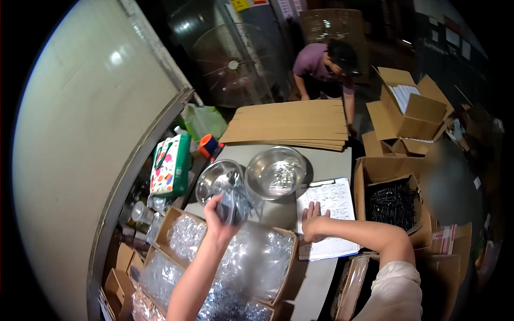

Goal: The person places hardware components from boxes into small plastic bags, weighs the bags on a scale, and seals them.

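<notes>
My left hand [218, 220] is closed on a clear plastic bag [234, 202] with something dark inside; its contents are too blurred to name. The bag is held up in front of a steel bowl [206, 179] and hides part of it. A second steel bowl [257, 187], to the right, has small shiny metal pieces in it. My right hand [315, 222] rests with fingers stretched out on a clipboard of handwritten paper [334, 235], holding nothing.
Below the bowls, cardboard boxes hold clear bags [262, 257] of shiny parts. Flat cardboard sheets [284, 122] lie at the table's far end, where another person [316, 64] bends. A box of dark screw-like pieces [391, 206] stands right. Tissue pack [170, 166] and fan [233, 64] are left and behind.
</notes>
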A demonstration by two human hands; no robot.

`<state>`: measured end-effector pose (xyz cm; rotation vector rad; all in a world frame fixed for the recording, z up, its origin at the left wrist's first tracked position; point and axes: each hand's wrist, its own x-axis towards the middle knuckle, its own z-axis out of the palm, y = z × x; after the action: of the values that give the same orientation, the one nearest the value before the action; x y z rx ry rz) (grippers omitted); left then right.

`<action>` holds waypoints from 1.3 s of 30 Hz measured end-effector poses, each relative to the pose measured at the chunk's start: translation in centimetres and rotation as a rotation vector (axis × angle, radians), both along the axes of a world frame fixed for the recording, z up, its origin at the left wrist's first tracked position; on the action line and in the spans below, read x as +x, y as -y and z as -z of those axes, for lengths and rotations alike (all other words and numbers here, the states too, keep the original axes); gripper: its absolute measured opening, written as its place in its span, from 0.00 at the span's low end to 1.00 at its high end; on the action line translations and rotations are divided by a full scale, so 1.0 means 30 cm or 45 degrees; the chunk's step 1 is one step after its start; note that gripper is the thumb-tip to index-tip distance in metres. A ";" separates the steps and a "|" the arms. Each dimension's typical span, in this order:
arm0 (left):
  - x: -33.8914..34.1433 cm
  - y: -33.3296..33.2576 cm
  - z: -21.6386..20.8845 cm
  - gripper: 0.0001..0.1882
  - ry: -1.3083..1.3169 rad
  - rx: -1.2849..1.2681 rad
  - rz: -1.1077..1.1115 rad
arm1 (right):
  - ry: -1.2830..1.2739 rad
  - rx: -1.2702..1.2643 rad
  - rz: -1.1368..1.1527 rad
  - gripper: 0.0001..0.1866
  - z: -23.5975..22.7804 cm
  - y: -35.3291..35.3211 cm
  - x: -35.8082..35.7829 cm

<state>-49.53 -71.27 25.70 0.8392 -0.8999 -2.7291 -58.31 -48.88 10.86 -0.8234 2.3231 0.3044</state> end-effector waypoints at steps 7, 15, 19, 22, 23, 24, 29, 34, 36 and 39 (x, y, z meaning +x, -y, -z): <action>-0.314 0.005 0.137 0.29 -0.084 -0.013 0.231 | 0.048 0.031 0.014 0.50 0.005 -0.004 -0.024; 0.111 0.088 -0.046 0.24 -0.132 -0.342 0.297 | 0.106 0.048 -0.068 0.51 -0.041 -0.019 -0.031; 0.642 0.114 -0.135 0.18 0.151 -0.426 0.119 | 0.064 0.033 -0.148 0.51 -0.090 -0.024 -0.014; 1.038 0.074 -0.171 0.15 0.373 -0.490 -0.152 | -0.153 0.070 -0.351 0.51 0.000 -0.063 -0.045; 1.169 0.049 -0.176 0.15 0.481 -0.533 -0.271 | -0.110 0.021 -0.366 0.49 -0.013 -0.074 -0.065; 1.327 0.042 -0.156 0.15 0.336 -0.484 -0.316 | -0.060 -0.027 -0.373 0.47 -0.041 -0.080 -0.089; 1.892 -0.182 -0.228 0.14 0.297 -0.424 -0.972 | 0.131 -0.157 -0.559 0.26 -0.346 0.044 -0.009; 2.287 -0.409 -0.278 0.14 0.016 -0.452 -1.374 | 0.081 -0.758 -0.789 0.20 -0.753 0.070 0.459; 2.411 -0.483 -0.267 0.14 -0.085 -0.510 -1.415 | 0.265 -0.912 -0.828 0.20 -0.858 0.051 0.677; 2.553 -0.563 -0.218 0.12 -0.047 -0.537 -1.514 | 0.862 -0.806 -0.950 0.18 -0.888 0.032 0.944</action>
<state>27.05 -54.37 32.24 0.8306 -0.6072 -1.4655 -29.98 -49.83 37.51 -1.7690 1.3927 -0.3880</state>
